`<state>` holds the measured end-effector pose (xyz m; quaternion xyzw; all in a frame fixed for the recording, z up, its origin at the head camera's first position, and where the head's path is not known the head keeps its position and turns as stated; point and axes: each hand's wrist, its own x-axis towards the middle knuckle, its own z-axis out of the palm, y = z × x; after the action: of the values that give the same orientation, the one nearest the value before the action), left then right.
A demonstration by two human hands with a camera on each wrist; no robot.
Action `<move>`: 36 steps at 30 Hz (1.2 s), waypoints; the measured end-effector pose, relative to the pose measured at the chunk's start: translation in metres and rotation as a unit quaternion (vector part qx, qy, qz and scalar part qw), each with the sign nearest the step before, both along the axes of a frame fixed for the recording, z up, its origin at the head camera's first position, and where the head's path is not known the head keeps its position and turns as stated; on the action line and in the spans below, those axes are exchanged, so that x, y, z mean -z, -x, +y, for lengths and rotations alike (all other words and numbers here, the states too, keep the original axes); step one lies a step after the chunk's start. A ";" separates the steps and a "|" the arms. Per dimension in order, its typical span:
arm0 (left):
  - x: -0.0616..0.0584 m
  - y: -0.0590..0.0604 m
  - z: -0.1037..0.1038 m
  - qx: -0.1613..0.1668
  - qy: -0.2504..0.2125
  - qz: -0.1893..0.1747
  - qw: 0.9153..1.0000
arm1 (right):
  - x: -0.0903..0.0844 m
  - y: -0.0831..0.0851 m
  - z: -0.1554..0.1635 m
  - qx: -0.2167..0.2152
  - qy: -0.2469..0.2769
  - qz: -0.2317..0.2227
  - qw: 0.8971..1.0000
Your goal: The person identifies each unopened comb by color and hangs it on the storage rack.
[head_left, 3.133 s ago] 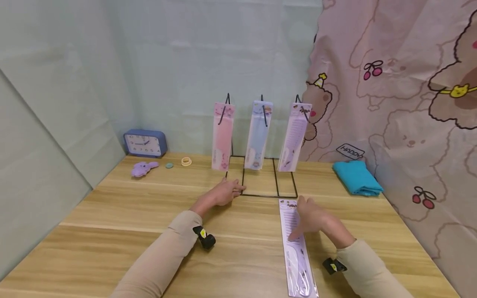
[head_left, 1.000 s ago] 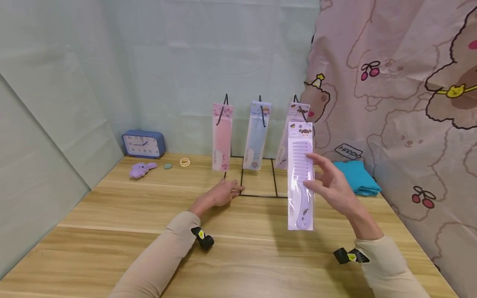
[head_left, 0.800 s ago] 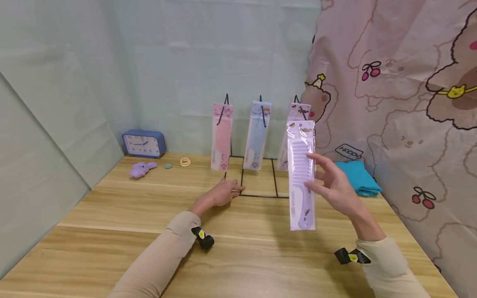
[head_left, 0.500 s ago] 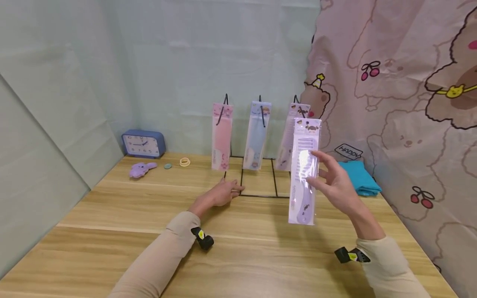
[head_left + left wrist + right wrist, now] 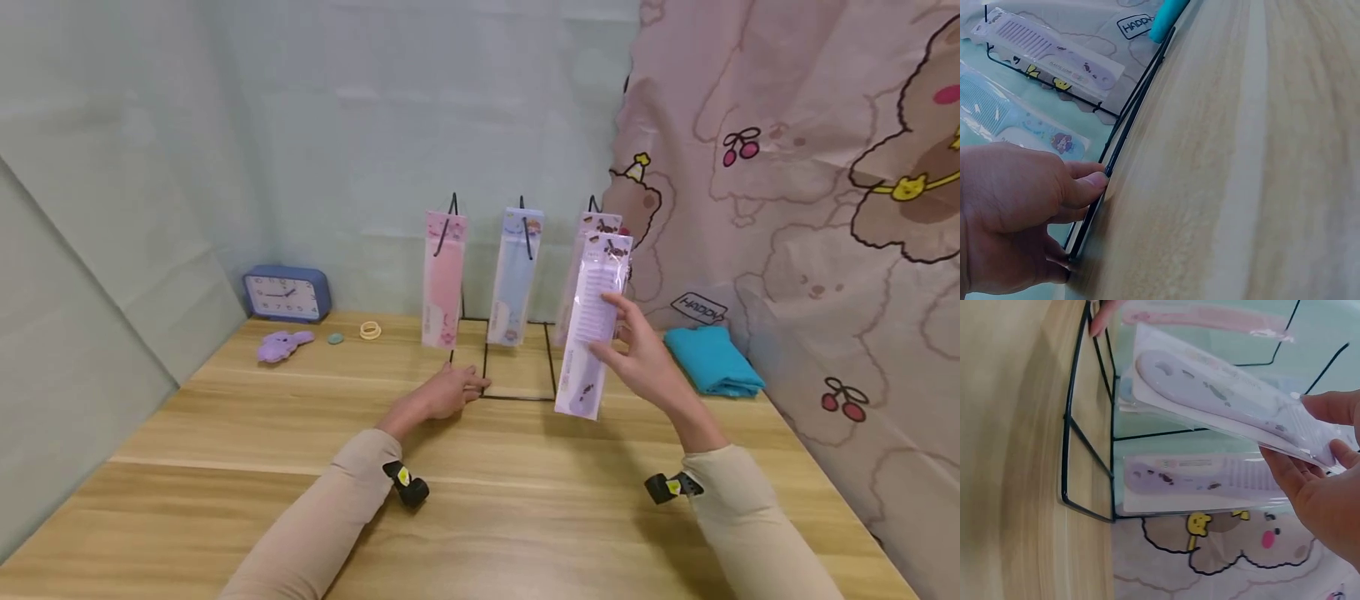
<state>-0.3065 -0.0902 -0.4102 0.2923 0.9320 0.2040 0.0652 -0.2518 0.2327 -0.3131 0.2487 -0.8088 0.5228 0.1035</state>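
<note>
My right hand [image 5: 637, 354] pinches a purple comb in a clear packet [image 5: 588, 325] by its right edge. The packet is off the table, tilted, in front of the right hook of a black wire rack [image 5: 517, 398]. A similar packaged purple comb [image 5: 1204, 481] hangs on that hook, partly hidden in the head view. A packaged blue comb [image 5: 515, 279] hangs from the middle hook and a packaged pink comb [image 5: 444, 283] from the left one. My left hand [image 5: 448, 392] holds the rack's front left base corner, thumb and fingers against the wire [image 5: 1124, 131].
Along the back left stand a blue alarm clock [image 5: 287, 293], a purple plush toy [image 5: 283, 346], a small green ring [image 5: 335, 338] and pale yellow rings [image 5: 371, 331]. A folded turquoise cloth [image 5: 712, 361] lies at the right, near a patterned curtain [image 5: 787, 208].
My right hand picked the packaged purple comb up off the table and has since moved it left, its lower end now swung leftward. The left hand stays at the rack.
</note>
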 end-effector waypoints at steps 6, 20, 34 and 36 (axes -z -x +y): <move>0.001 0.000 0.001 0.001 0.001 -0.003 1.000 | -0.005 0.033 -0.004 0.022 0.003 -0.011 1.000; 0.002 0.001 0.001 0.001 -0.002 0.000 1.000 | -0.007 0.064 -0.007 0.035 0.000 -0.044 0.998; 0.001 -0.001 0.002 -0.001 -0.010 0.006 1.000 | 0.004 0.069 0.001 0.060 0.002 -0.044 0.997; 0.001 -0.001 0.002 -0.001 -0.007 0.007 1.000 | 0.007 0.069 0.001 0.058 0.003 -0.046 0.997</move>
<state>-0.3053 -0.0882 -0.4113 0.2933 0.9312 0.2089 0.0560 -0.3203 0.2332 -0.3199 0.1769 -0.8241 0.5294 0.0966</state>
